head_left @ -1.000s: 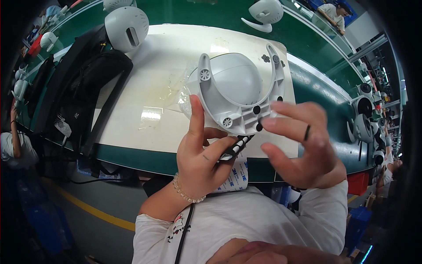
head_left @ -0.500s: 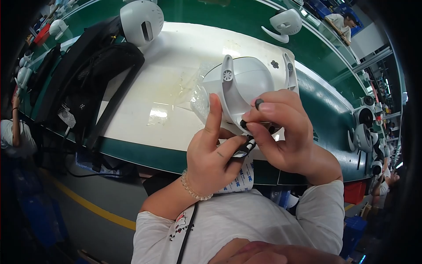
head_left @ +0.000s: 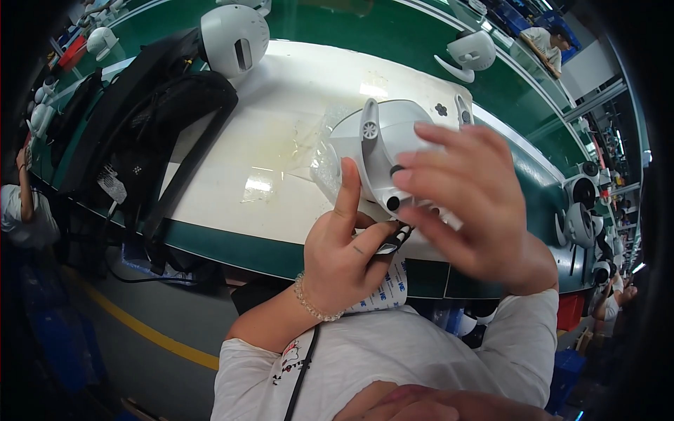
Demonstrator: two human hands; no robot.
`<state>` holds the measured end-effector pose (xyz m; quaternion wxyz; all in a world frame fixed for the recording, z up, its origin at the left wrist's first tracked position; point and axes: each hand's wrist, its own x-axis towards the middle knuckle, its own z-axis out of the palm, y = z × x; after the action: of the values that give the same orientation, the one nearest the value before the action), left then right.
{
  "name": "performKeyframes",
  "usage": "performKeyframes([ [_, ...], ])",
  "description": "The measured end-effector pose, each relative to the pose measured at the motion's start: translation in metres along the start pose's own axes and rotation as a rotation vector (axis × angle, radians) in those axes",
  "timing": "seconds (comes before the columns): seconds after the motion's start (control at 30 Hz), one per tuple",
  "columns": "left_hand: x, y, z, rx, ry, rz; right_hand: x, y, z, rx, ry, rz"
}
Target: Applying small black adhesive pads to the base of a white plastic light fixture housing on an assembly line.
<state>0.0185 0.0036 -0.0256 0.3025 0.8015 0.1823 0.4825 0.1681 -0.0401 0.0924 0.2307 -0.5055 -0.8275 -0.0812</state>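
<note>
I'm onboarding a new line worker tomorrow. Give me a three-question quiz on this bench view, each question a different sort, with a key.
1. True or false: the white dome-shaped housing lies flat on the white work mat, untouched.
2. Which hand covers the housing's near side from above? A) left hand B) right hand
3. Fill in: a beaded ___ circles the left wrist.

Key
1. False: both hands hold it above the mat.
2. B
3. bracelet
</note>
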Motion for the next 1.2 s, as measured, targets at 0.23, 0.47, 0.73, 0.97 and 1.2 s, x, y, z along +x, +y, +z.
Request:
performKeyframes([
  [0.23,-0.001,0.000,0.000,0.027,-0.066,-0.015,0.028,0.026,0.020,0.317,0.105,0.182],
  [0.47,0.000,-0.002,-0.001,0.003,-0.083,-0.005,0.030,0.028,0.023,0.493,0.072,0.269],
  [0.73,0.000,-0.004,0.005,-0.032,0.029,0.000,0.026,0.023,0.019,-0.085,0.109,0.013],
  [0.97,-0.001,-0.002,-0.001,0.010,-0.058,-0.004,0.019,0.017,0.002,-0.417,-0.115,-0.082],
  [1.2,0.003,0.000,0.003,-0.059,-0.059,0.010,-0.035,0.075,0.008,0.880,0.326,0.656],
])
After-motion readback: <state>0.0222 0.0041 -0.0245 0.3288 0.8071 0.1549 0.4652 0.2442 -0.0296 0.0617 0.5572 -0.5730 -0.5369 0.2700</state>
